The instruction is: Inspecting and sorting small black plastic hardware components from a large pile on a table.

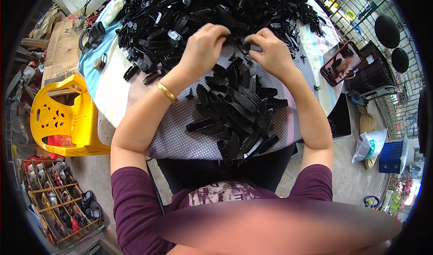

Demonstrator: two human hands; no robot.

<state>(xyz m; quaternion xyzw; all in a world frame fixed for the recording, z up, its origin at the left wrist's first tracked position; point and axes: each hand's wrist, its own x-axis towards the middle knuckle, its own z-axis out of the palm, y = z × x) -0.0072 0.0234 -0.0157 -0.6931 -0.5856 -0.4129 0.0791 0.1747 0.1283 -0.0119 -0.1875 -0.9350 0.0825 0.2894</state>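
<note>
A large heap of glossy black plastic pieces (pixel 158 38) covers the far part of a cloth-covered round table (pixel 176 137). My left hand (pixel 205 47), with a gold bangle on its wrist, is at the heap's near edge with its fingers curled together. Across a small gap is my right hand (pixel 273 52), thumb and fingers pinched. Whatever lies in their fingers is too dark against the heap to make out. Nearer to me is a smaller pile of long, curved black pieces (pixel 243 101). Between the piles lie a few tiny black bits (pixel 232 57).
At the table's right edge leans a phone (pixel 341 64) with a lit screen. A yellow plastic chair (pixel 67 115) stands to the left, above a wooden shoe rack (pixel 54 201). On the right are a white sack (pixel 370 145), a blue crate (pixel 391 157) and a wire grille (pixel 401 88).
</note>
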